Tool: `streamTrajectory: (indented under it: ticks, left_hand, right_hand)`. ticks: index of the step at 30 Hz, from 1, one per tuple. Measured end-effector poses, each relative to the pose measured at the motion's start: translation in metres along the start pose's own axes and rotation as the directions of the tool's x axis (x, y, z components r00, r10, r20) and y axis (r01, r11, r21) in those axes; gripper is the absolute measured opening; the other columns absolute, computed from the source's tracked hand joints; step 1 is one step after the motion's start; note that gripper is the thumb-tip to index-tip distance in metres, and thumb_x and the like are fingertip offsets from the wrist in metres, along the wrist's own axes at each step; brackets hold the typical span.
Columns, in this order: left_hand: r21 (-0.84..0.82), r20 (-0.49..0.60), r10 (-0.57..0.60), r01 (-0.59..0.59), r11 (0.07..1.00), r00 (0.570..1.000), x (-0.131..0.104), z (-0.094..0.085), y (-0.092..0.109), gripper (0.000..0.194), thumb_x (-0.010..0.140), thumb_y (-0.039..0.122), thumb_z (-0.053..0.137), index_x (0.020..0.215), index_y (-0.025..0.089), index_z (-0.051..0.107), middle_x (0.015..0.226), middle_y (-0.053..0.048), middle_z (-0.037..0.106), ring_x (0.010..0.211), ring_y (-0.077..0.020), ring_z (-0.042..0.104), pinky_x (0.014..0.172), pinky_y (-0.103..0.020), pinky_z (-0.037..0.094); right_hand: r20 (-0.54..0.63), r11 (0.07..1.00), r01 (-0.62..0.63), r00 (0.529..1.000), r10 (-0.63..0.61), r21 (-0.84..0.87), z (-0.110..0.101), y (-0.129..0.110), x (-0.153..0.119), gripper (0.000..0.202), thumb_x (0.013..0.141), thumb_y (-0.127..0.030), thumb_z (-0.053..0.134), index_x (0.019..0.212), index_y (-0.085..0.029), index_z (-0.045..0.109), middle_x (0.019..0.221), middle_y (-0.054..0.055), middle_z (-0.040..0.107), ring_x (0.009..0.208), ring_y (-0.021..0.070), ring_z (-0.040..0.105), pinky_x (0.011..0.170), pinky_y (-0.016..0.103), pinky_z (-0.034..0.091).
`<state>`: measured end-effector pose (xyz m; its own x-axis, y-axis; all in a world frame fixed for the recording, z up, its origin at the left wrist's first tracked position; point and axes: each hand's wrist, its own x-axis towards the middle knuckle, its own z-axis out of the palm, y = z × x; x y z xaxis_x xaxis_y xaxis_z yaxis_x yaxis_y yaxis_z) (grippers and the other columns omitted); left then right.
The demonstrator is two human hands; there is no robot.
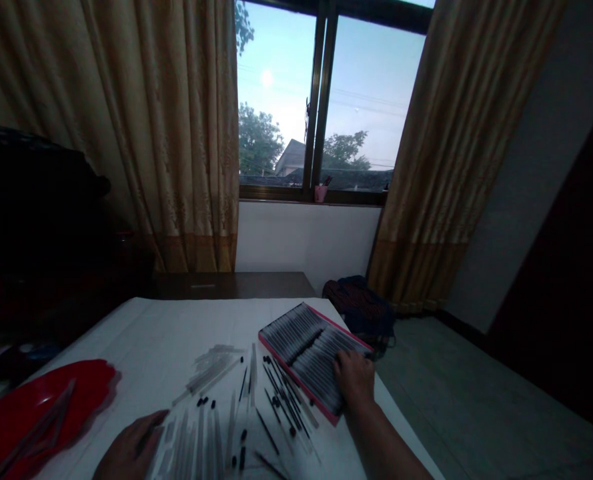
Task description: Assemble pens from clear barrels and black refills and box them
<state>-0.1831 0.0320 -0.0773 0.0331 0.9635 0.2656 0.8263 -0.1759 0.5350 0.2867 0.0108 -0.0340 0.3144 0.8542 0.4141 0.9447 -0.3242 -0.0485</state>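
My right hand (357, 377) rests on the right part of a shallow pink-edged box (316, 404), fingers curled down onto its rows of dark-and-clear pens (291, 333). Whatever those fingers pinch is hidden. At the lower left, my left hand (132, 445) is curled beside a row of clear plastic tubes (199, 440); dimness and blur hide what it holds. Between the hands lie several thin black refills (286, 397) and small black caps (243, 435). Farther back is a heap of clear tubes (213, 365).
A red scalloped tray (89, 380) with clear strips in it stands at the left of the white-covered table (166, 327). Dark cloth (361, 303) lies beyond the table's far right corner. A pink cup (320, 194) stands on the windowsill, between tan curtains (186, 133).
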Motion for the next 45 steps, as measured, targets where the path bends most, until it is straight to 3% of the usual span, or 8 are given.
streamTrajectory:
  ticks: [13,18,21,24,27,30,41,45]
  left_hand:
    - [0.011,-0.060,0.012,-0.011,1.000,0.998,-0.001,0.001,0.008,0.034,0.077,0.040,0.044,0.093,0.026,0.071,0.096,0.000,0.074,0.095,-0.0213,0.066,0.088,-0.032,0.051]
    - [0.013,-0.046,0.067,-0.067,0.998,0.997,0.003,0.004,0.008,0.033,0.077,0.038,0.044,0.092,0.026,0.071,0.093,-0.002,0.074,0.091,-0.0219,0.066,0.084,-0.033,0.052]
    - [0.027,-0.049,0.088,-0.086,0.996,0.995,0.000,0.005,0.009,0.034,0.078,0.037,0.043,0.093,0.025,0.071,0.093,-0.003,0.073,0.091,-0.0223,0.066,0.085,-0.035,0.052]
    - [0.038,-0.039,0.081,-0.080,0.996,0.996,-0.002,0.005,0.009,0.036,0.080,0.037,0.041,0.096,0.024,0.070,0.098,-0.004,0.072,0.096,-0.0229,0.064,0.088,-0.037,0.050]
    - [0.046,-0.012,0.061,-0.061,0.997,0.998,-0.003,0.004,0.009,0.037,0.080,0.037,0.041,0.098,0.024,0.070,0.100,-0.004,0.072,0.099,-0.0230,0.063,0.091,-0.037,0.049]
    - [0.053,0.003,0.052,-0.052,0.997,0.999,-0.004,0.003,0.011,0.037,0.081,0.036,0.040,0.099,0.023,0.070,0.101,-0.005,0.071,0.100,-0.0229,0.062,0.092,-0.038,0.048]
    - [0.046,-0.005,0.072,-0.072,0.996,0.997,-0.006,0.003,0.014,0.037,0.083,0.036,0.040,0.099,0.021,0.069,0.100,-0.006,0.071,0.099,-0.0240,0.062,0.091,-0.040,0.048]
    - [0.027,-0.009,0.042,-0.041,0.999,0.999,-0.005,0.002,0.015,0.037,0.082,0.037,0.041,0.099,0.021,0.069,0.100,-0.006,0.071,0.099,-0.0238,0.062,0.091,-0.040,0.049]
  right_hand:
    - [0.016,0.999,-0.005,1.000,0.005,-0.035,-0.010,-0.010,0.003,0.015,0.088,-0.027,0.049,0.086,-0.017,0.061,0.088,0.011,0.066,0.088,0.0273,0.058,0.074,0.038,0.031]
    - [0.024,0.979,0.195,0.980,-0.197,0.054,-0.028,-0.053,0.004,0.019,0.090,-0.022,0.044,0.092,-0.018,0.062,0.094,0.009,0.064,0.093,0.0249,0.054,0.079,0.036,0.033]
    - [0.052,0.898,0.415,0.903,-0.426,0.148,-0.032,-0.106,0.002,0.018,0.091,-0.022,0.045,0.093,-0.022,0.063,0.096,0.005,0.064,0.094,0.0204,0.053,0.081,0.030,0.034]
    - [0.078,0.766,0.600,0.773,-0.629,0.232,-0.027,-0.160,-0.004,0.016,0.088,-0.021,0.050,0.096,-0.024,0.064,0.097,0.002,0.066,0.095,0.0181,0.054,0.080,0.027,0.036]
    - [0.089,0.679,0.679,0.685,-0.723,0.280,-0.018,-0.199,-0.011,0.019,0.087,-0.017,0.049,0.099,-0.023,0.063,0.099,0.003,0.067,0.095,0.0184,0.055,0.078,0.028,0.038]
    - [0.103,0.643,0.706,0.646,-0.757,0.295,-0.008,-0.220,-0.013,0.019,0.086,-0.014,0.048,0.099,-0.021,0.061,0.099,0.005,0.066,0.095,0.0192,0.055,0.076,0.029,0.041]
    - [0.134,0.600,0.738,0.591,-0.795,0.308,0.005,-0.234,0.003,0.015,0.087,-0.012,0.048,0.091,-0.015,0.063,0.096,0.011,0.064,0.092,0.0223,0.057,0.071,0.032,0.046]
    - [0.093,0.641,0.681,0.656,-0.749,0.355,-0.010,-0.226,-0.002,0.016,0.089,-0.013,0.046,0.094,-0.016,0.060,0.095,0.009,0.065,0.092,0.0219,0.058,0.071,0.031,0.047]
